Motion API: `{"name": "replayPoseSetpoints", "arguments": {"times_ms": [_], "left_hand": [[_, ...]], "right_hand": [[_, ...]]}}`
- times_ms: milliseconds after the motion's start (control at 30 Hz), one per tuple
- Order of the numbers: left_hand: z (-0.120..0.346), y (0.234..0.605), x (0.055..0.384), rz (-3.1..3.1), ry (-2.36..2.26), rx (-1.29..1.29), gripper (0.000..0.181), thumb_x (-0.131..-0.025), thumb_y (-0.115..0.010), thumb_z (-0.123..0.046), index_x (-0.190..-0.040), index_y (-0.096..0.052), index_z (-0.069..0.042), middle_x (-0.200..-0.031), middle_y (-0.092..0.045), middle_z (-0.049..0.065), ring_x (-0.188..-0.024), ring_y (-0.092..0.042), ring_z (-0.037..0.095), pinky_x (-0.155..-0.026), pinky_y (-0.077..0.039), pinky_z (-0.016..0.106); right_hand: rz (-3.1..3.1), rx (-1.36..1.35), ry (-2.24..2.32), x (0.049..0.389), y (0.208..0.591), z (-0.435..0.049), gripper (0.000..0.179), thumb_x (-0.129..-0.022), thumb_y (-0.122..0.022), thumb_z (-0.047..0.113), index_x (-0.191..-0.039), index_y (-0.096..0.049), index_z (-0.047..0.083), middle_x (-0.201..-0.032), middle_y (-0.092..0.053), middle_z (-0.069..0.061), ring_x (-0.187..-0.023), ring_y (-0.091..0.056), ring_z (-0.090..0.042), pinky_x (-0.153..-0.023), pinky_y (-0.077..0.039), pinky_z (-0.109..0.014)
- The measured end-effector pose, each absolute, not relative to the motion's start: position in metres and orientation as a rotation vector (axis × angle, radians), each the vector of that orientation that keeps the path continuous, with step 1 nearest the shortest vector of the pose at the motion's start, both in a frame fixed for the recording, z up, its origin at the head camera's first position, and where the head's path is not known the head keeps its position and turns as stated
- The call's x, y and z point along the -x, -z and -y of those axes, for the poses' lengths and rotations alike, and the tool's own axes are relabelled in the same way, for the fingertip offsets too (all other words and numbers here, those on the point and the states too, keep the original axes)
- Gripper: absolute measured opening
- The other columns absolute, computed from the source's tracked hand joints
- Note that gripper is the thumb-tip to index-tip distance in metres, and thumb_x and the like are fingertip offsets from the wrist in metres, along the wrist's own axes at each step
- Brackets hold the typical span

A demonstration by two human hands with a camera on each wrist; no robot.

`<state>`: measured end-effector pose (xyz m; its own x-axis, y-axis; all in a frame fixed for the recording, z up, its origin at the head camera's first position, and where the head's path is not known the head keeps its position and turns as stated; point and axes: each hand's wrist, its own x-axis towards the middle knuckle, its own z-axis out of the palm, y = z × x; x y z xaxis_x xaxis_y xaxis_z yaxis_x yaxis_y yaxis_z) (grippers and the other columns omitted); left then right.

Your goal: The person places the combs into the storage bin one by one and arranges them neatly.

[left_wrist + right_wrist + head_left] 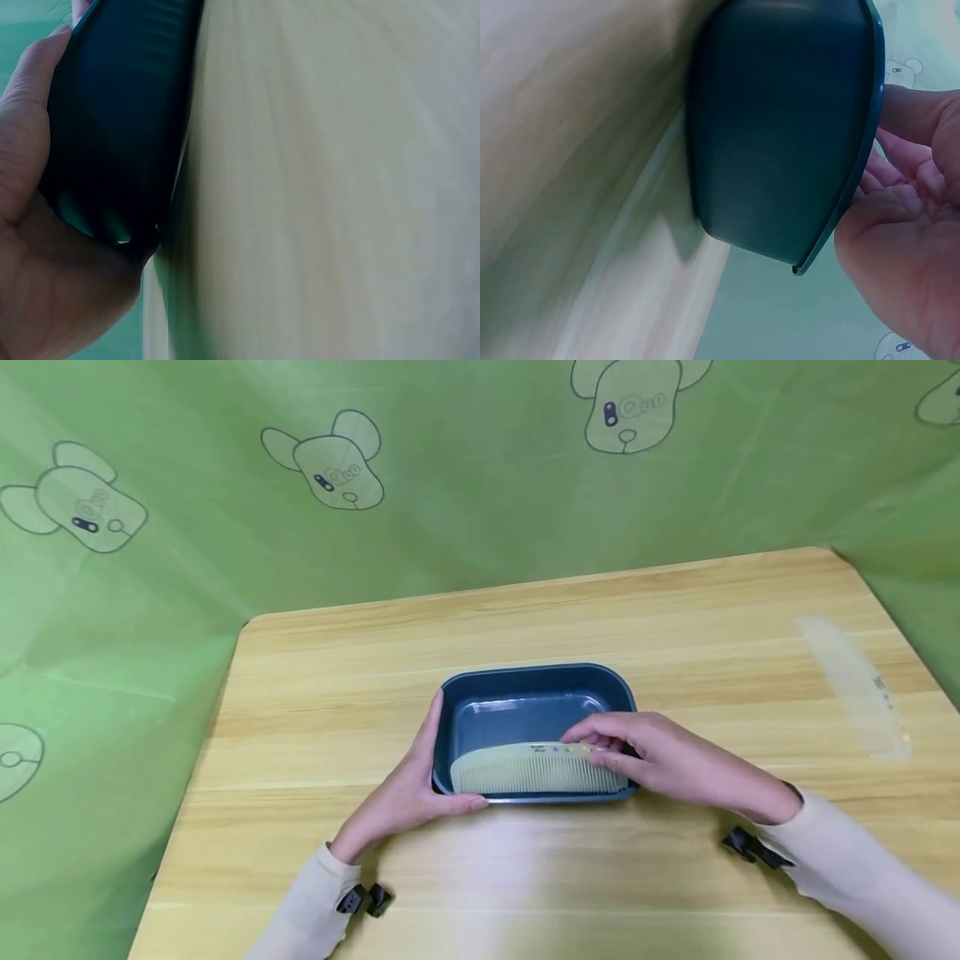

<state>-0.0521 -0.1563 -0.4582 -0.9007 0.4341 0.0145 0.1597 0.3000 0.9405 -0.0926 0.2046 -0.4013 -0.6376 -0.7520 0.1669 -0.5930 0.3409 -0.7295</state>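
A dark blue rectangular box (525,672) sits at the middle of the wooden table. My left hand (405,785) holds its left end, fingers along the side and thumb at the near wall; the left wrist view shows this hand (52,247) against the outside of the box (120,127). Inside, a pale cream comb (517,768) lies along the near wall, teeth downward. My right hand (652,756) pinches the comb near its right end. In the right wrist view, the box wall (780,135) hides the comb from the right hand (907,195).
A second pale, translucent comb (847,681) lies on the right side of the table (337,693). Green cloth (480,510) printed with cartoon heads hangs behind the table and along its sides.
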Motion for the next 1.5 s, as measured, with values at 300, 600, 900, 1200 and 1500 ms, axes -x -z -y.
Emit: {"name": "replayPoseSetpoints", "arguments": {"times_ms": [300, 600, 900, 1200, 1500], "left_hand": [[0.155, 0.457, 0.054, -2.323, -1.655, -0.557, 0.15, -0.08, -0.1, -0.017, -0.173, 0.015, -0.037, -0.181, 0.007, -0.008, -0.166, -0.002, 0.018, -0.13, -0.012, 0.057], [0.158, 0.458, 0.05, -2.308, -1.663, -0.533, 0.148, -0.081, -0.1, -0.021, -0.173, 0.014, -0.042, -0.181, 0.004, -0.012, -0.166, -0.006, 0.017, -0.13, -0.013, 0.053], [0.158, 0.46, 0.052, -2.329, -1.648, -0.535, 0.146, -0.083, -0.099, -0.022, -0.173, 0.014, -0.04, -0.181, 0.006, -0.009, -0.165, -0.004, 0.016, -0.13, -0.012, 0.054], [0.157, 0.457, 0.052, -2.314, -1.666, -0.548, 0.149, -0.081, -0.1, -0.017, -0.173, 0.015, -0.038, -0.181, 0.006, -0.008, -0.166, -0.002, 0.017, -0.13, -0.011, 0.053], [0.157, 0.457, 0.051, -2.314, -1.659, -0.541, 0.148, -0.082, -0.099, -0.018, -0.173, 0.015, -0.039, -0.181, 0.007, -0.009, -0.165, -0.001, 0.016, -0.13, -0.011, 0.055]], "right_hand": [[-2.577, 1.326, 1.044, 0.087, 0.405, -0.201, 0.036, -0.102, -0.073, -0.004, -0.132, -0.076, 0.016, -0.11, -0.066, 0.015, -0.089, -0.055, -0.002, -0.078, -0.054, -0.032], [-2.678, 1.337, 0.935, 0.08, 0.413, -0.197, 0.031, -0.102, -0.074, 0.002, -0.132, -0.075, 0.012, -0.119, -0.069, 0.009, -0.115, -0.064, -0.011, -0.121, -0.037, -0.028], [-2.707, 1.342, 0.886, 0.08, 0.416, -0.198, 0.03, -0.102, -0.074, 0.003, -0.131, -0.076, 0.009, -0.122, -0.071, 0.006, -0.12, -0.066, -0.015, -0.119, -0.044, -0.048], [-2.671, 1.321, 0.99, 0.081, 0.413, -0.2, 0.033, -0.101, -0.075, 0.003, -0.134, -0.073, 0.008, -0.129, -0.069, 0.004, -0.129, -0.063, -0.024, -0.124, -0.03, -0.023], [-2.631, 1.284, 1.093, 0.083, 0.413, -0.205, 0.045, -0.095, -0.084, 0.008, -0.138, -0.069, 0.009, -0.129, -0.07, 0.001, -0.115, -0.065, -0.013, -0.104, -0.043, -0.014]]}}
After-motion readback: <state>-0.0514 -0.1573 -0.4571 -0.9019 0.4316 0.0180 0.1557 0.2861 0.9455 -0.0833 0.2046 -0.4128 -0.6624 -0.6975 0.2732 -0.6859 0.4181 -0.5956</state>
